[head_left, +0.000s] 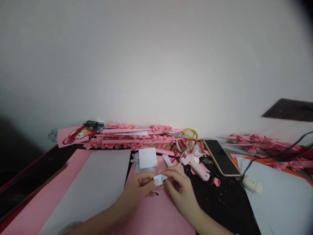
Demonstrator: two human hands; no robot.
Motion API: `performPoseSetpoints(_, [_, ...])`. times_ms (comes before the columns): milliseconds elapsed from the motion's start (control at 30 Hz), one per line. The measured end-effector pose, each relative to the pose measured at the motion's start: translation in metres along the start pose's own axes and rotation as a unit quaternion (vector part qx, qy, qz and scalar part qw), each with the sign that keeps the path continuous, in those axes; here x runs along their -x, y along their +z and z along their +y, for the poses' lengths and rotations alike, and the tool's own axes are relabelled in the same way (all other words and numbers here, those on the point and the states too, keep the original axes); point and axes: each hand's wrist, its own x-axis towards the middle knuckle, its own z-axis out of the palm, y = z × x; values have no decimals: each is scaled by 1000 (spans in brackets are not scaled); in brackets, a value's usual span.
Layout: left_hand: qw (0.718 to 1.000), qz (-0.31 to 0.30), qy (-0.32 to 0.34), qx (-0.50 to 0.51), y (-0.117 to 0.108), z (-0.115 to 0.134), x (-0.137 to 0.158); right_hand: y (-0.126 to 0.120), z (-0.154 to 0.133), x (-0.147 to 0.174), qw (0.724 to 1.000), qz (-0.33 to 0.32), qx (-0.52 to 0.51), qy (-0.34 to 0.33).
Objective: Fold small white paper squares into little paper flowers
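Note:
A small piece of folded white paper [158, 179] is held up between my two hands, over a pink sheet [161, 212]. My left hand [139, 187] pinches its left side between thumb and fingers. At the right end, where a pointed flap shows, the fingertips of my right hand [179, 186] close on the paper. Just beyond my hands lies a square of white paper [148, 157], with a white folded paper flower [135, 159] at its left. A narrow white strip [167, 160] lies to the right of the square.
A pink glue gun [195, 164], a phone [222, 157] and yellow-handled scissors [183, 134] lie beyond my right hand. Pink paper flowers [161, 128] line the wall. Large white sheets [97, 182] flank me, and a white plug-like device [252, 184] with a cable sits at right.

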Motion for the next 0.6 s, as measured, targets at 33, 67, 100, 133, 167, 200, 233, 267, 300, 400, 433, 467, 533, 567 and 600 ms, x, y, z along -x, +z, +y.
performPoseSetpoints(33, [1000, 1, 0, -3, 0, 1, 0, 0, 0, 0, 1000, -2, 6, 0])
performPoseSetpoints(67, [1000, 0, 2, -5, 0, 1, 1, 1, 0, 0, 1000, -1, 9, -6])
performPoseSetpoints(100, [1000, -1, 3, -7, 0, 2, 1, 1, 0, 0, 1000, -1, 12, -11])
performPoseSetpoints(133, [1000, -3, 5, -7, 1, 3, 1, 1, 0, 0, 1000, 0, 15, -16])
performPoseSetpoints(167, [1000, -4, 7, -7, 1, 3, 2, 0, 0, 1, 1000, 0, 18, -22])
performPoseSetpoints(200, [1000, -5, 8, -8, 1, 3, 2, 0, 0, 1, 999, -2, 23, -27])
performPoseSetpoints(233, [1000, -5, 9, -8, 1, 4, 3, 0, 0, 1, 999, -3, 27, -34])
performPoseSetpoints(267, [1000, -3, 9, -8, 1, 4, 4, -1, 1, 1, 999, -5, 32, -42])
performPoseSetpoints(300, [1000, 1, 8, -7, 2, 4, 4, -1, 1, 1, 998, -6, 36, -51])
performPoseSetpoints(400, [1000, 13, -3, 2, 2, 4, 5, -2, 4, 2, 995, -5, 56, -78])
performPoseSetpoints(433, [1000, 17, -7, 7, 2, 4, 5, -3, 4, 2, 994, -5, 65, -85])
performPoseSetpoints(467, [1000, 19, -10, 12, 2, 5, 5, -3, 5, 2, 993, -7, 74, -91])
performPoseSetpoints(533, [1000, 18, -11, 23, 2, 7, 5, -3, 4, 3, 990, -21, 92, -101])
performPoseSetpoints(567, [999, 17, -10, 27, 3, 8, 5, -3, 3, 4, 989, -32, 100, -104])
performPoseSetpoints(600, [999, 16, -11, 30, 3, 9, 5, -4, 1, 4, 988, -45, 108, -106])
